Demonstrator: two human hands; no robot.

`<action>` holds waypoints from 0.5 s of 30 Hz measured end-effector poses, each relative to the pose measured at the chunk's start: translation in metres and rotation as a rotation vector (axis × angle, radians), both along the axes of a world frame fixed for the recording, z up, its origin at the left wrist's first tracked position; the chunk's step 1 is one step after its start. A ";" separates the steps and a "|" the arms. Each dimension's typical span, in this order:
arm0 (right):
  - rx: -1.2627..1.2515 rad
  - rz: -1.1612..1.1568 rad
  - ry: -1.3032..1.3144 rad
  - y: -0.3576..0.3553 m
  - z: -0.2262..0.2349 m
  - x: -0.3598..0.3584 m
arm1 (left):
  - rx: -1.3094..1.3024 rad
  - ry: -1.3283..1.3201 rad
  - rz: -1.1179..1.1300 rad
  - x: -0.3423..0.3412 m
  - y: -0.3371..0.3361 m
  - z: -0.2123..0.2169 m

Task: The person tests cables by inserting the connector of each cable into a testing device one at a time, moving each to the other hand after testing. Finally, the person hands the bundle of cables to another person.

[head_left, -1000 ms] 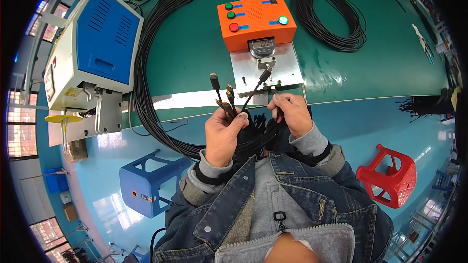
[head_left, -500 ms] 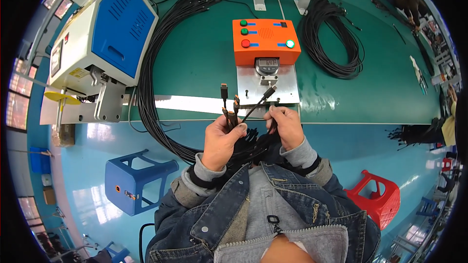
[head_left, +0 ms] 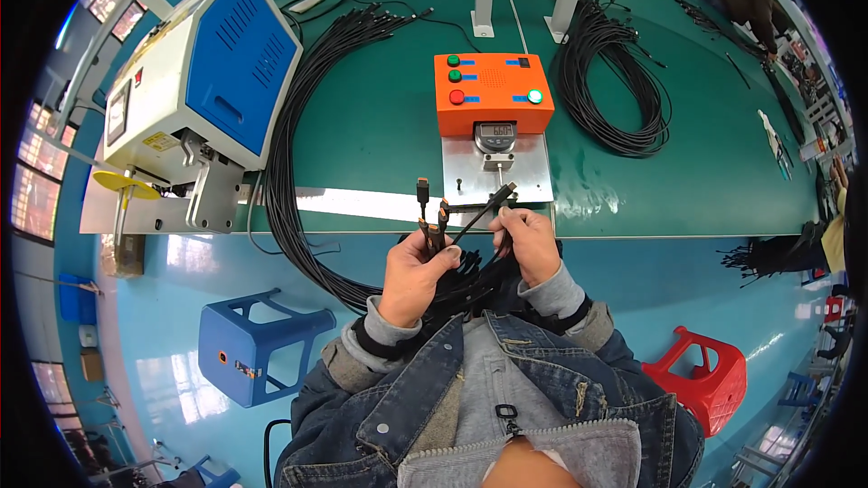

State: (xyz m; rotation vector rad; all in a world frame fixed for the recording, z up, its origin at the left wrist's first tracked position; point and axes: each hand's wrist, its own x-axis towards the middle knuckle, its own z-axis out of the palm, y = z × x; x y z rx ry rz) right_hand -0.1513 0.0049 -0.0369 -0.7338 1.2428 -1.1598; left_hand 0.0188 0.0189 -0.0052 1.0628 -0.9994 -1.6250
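My left hand point(head_left: 414, 278) is closed around a bunch of black cables, their plugs point(head_left: 436, 228) with orange tips standing up above the fingers. From this bunch one black cable plug point(head_left: 497, 204) slants up to the right, in front of the metal plate. Thumb and fingers of my right hand point(head_left: 532, 242) are pinched together just below that plug, with a black cable running down from them. Above my hands, an orange box point(head_left: 493, 95) with green and red buttons stands behind a digital gauge point(head_left: 495, 136) on a silver metal plate point(head_left: 533, 167).
A blue and white machine point(head_left: 226, 63) stands at the left. Beside it a long cable bundle point(head_left: 280, 145) hangs over the table edge toward my lap. A coiled bundle point(head_left: 579, 99) lies right of the box. Blue point(head_left: 235, 352) and red stools point(head_left: 714, 389) flank me.
The whole scene sits slightly lower in view, and another person's hands show at the far left edge of the table. The gauge display has changed. Both my hands keep their grips.
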 end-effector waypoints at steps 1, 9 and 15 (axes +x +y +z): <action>-0.001 0.002 0.000 0.000 0.000 0.000 | 0.005 0.000 0.011 0.000 0.001 0.001; -0.082 0.087 -0.025 0.004 -0.009 -0.003 | -0.009 -0.047 -0.069 0.001 0.002 -0.011; -0.148 -0.020 -0.188 0.019 0.004 0.003 | 0.014 -0.116 -0.084 -0.005 0.003 -0.017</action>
